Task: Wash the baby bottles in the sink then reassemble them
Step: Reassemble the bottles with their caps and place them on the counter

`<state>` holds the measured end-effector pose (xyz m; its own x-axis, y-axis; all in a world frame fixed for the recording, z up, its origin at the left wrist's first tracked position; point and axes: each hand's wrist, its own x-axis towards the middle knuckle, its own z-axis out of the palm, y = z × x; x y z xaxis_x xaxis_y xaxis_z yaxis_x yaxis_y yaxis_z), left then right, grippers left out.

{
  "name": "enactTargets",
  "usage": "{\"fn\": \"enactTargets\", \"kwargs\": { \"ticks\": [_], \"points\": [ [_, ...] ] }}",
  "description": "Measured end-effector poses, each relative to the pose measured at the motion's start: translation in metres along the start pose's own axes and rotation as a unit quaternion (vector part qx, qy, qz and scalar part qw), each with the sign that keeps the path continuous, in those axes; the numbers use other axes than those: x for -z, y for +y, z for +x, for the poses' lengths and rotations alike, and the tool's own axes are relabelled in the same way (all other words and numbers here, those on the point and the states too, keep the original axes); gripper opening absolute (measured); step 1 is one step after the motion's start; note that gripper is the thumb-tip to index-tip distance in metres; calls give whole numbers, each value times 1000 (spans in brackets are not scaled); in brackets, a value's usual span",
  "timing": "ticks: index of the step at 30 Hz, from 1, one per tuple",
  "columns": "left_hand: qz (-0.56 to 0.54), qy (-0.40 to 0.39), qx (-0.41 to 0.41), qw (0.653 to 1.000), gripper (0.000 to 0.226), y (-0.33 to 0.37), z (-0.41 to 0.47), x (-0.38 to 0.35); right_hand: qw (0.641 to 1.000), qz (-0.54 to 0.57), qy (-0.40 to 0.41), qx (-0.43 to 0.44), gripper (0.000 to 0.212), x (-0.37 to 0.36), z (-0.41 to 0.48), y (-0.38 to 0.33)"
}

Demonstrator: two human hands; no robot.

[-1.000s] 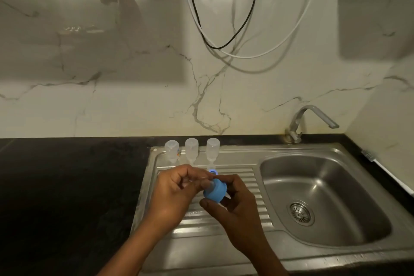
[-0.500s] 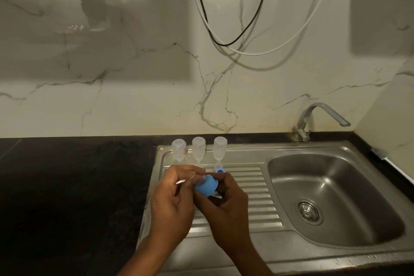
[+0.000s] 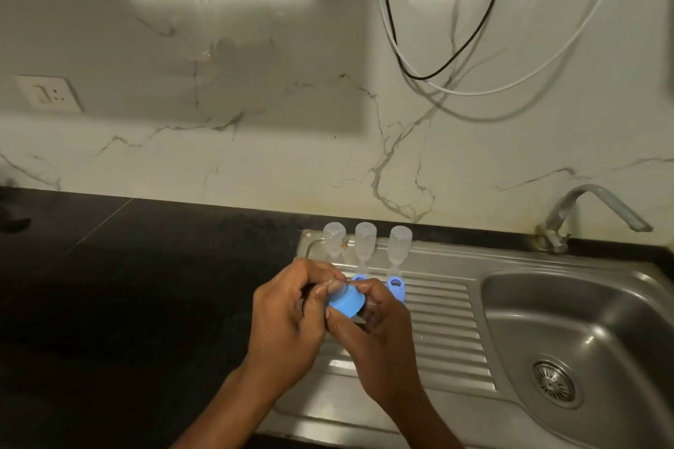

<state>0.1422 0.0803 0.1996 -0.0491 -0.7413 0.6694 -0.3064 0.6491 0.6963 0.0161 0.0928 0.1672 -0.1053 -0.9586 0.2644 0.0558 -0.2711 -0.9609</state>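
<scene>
Ok, mid-frame: left hand (image 3: 288,317) and right hand (image 3: 379,335) both gripped the blue cap (image 3: 344,303), fingers curled round it. Three bottles (image 3: 365,242) stood above, on the drainboard (image 3: 439,324).

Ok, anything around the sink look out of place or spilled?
Nothing spilled or broken. The clear bottles stand in a neat row; left hand and right hand grip the blue collar. Only the black cable and white cable sag loosely down the wall.

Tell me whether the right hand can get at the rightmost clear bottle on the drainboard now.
Probably not yet: the right hand grips the blue ring, though the bottle stands close behind it, nothing between.
</scene>
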Motion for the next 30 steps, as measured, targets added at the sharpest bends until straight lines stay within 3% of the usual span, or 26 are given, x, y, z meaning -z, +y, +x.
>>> {"fn": "enactTargets", "kwargs": {
  "ticks": [6,8,11,16,22,25,30],
  "points": [
    [62,-7,-53,997,9,0,-11,1,996,45,-52,-55,41,4,-2,2],
    [12,-69,11,997,6,1,-4,3,980,119,-114,-110,39,16,-2,0],
    [-121,-127,156,972,11,6,15,8,928,264,-182,-188,56,25,-4,-6],
    [-228,-228,269,907,28,-2,14,10,890,345,-182,-237,56,17,-8,-7],
    [-232,-186,289,910,29,-11,8,5,873,373,-141,-281,50,13,-11,-2],
    [-233,-154,270,921,27,-16,7,8,869,358,-163,-299,54,10,-10,2],
    [-250,-149,304,907,30,-20,6,12,866,343,-208,-299,64,9,-10,8]
  ]
}}
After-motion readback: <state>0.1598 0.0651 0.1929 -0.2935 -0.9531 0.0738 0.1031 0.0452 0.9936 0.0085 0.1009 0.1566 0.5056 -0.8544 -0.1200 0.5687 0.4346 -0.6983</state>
